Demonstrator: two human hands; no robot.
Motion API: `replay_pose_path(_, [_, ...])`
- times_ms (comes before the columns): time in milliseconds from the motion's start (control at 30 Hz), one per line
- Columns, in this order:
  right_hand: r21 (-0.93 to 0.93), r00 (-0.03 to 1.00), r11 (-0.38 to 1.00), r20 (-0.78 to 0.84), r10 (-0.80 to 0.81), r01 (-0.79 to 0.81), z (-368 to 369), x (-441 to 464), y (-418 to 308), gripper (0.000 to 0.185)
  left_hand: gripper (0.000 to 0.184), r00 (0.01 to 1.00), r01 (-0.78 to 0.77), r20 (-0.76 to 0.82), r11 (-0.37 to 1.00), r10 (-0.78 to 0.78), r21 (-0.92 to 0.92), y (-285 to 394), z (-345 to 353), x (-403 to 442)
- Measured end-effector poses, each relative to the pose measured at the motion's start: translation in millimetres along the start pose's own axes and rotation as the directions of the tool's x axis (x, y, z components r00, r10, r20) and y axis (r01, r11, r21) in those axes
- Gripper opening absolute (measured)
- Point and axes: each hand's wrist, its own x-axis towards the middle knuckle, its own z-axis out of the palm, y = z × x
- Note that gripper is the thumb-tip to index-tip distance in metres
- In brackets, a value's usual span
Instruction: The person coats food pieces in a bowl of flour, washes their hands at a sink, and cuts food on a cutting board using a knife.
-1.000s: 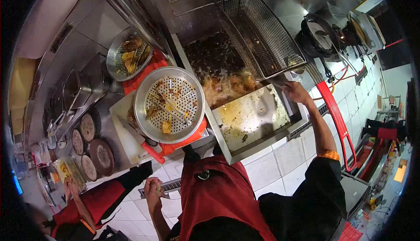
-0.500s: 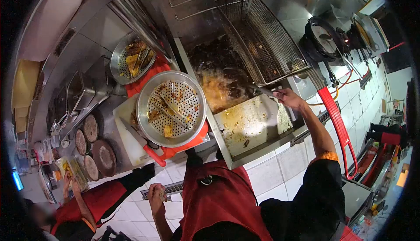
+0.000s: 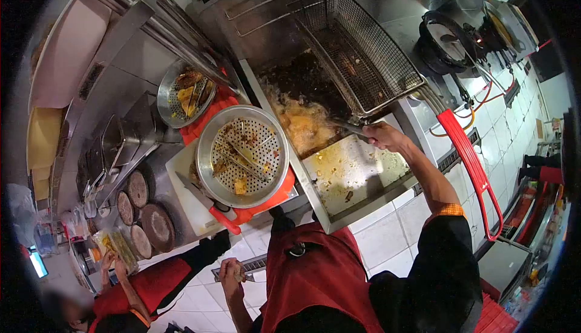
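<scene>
My right hand (image 3: 385, 137) is closed round the handle of a metal utensil (image 3: 351, 127), whose far end reaches into the bubbling oil of the fryer (image 3: 357, 203). Golden food (image 3: 307, 128) fries there amid foam. Low beside my red apron, my left hand (image 3: 232, 277) is closed round a small pale thing I cannot make out. A wire basket (image 3: 366, 52) with a red handle rests over the fryer's right part. Left of the oil stands a perforated metal bowl (image 3: 242, 156) holding tongs and fried bits.
A second strainer bowl (image 3: 185, 94) with food sits behind. A knife with a red handle (image 3: 224, 219) lies on a white cutting board (image 3: 190, 197). Round dark plates (image 3: 158, 227) are at left. Another person (image 3: 139, 290) works at lower left. Pans (image 3: 446, 42) stand at right.
My right hand and the utensil have moved left and somewhat down. The frying food has gathered toward the oil's left side. My left hand keeps its closed grip, and the whole view has shifted slightly.
</scene>
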Motion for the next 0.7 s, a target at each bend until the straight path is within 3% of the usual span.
replay_pose_path(67, [0.225,0.995,0.971,0.064,0.074,-0.086,3.4,-1.9,-1.8,0.029,0.017,1.0,0.004,-0.011,1.0,-0.004,-0.022,-3.4,-3.2,0.0])
replay_pose_path(167, [0.096,0.987,0.985,-0.059,0.147,-0.141,32.6,-37.5,-40.4,0.031,0.018,1.0,-0.022,-0.003,1.0,0.022,-0.02,-6.5,-6.0,-2.7])
replay_pose_path(267, [-0.013,0.994,0.998,-0.089,-0.058,0.057,38.3,-12.1,-15.2,0.031,0.017,0.999,-0.033,0.005,0.999,0.033,-0.01,-6.9,-7.4,-2.7])
replay_pose_path(367, [0.139,0.958,0.96,-0.185,-0.217,0.244,59.2,-5.9,-18.5,0.033,0.015,1.0,-0.003,-0.017,0.999,0.002,-0.05,3.0,2.9,-5.9])
replay_pose_path(400, [-0.029,0.908,0.953,-0.295,-0.298,0.303,59.9,23.0,1.6,0.03,0.015,1.0,0.007,-0.02,0.999,-0.008,-0.05,3.7,4.7,-5.3])
replay_pose_path(433, [-0.261,0.772,0.853,-0.364,-0.521,0.452,60.7,46.3,16.1,0.025,0.015,1.0,0.019,-0.024,0.999,-0.02,-0.05,4.2,5.7,-5.3])
replay_pose_path(500, [-0.69,0.378,0.472,-0.299,-0.876,0.548,72.3,56.9,8.1,0.034,0.015,1.0,0.0,-0.008,0.999,0.0,-0.039,3.2,7.2,-2.6])
replay_pose_path(533, [-0.775,0.615,0.578,-0.33,-0.716,0.257,78.0,33.6,-3.5,0.034,0.015,1.0,-0.01,-0.001,0.999,0.01,-0.033,2.3,6.8,-1.1])
replay_pose_path(633, [-0.835,0.578,0.538,-0.385,-0.72,0.115,87.0,17.0,-10.6,0.04,0.018,0.999,-0.021,0.028,0.999,0.022,-0.026,-2.3,2.9,1.9])
replay_pose_path(667, [-0.835,0.646,0.549,-0.397,-0.652,0.041,81.1,12.9,-5.2,0.045,0.018,1.0,-0.012,0.028,1.0,0.013,-0.026,-3.6,1.9,2.4])
replay_pose_path(700, [-0.877,0.569,0.48,-0.385,-0.727,0.019,64.6,19.9,15.3,0.043,0.018,1.0,-0.003,0.029,1.0,0.004,-0.027,-5.1,0.9,3.0])
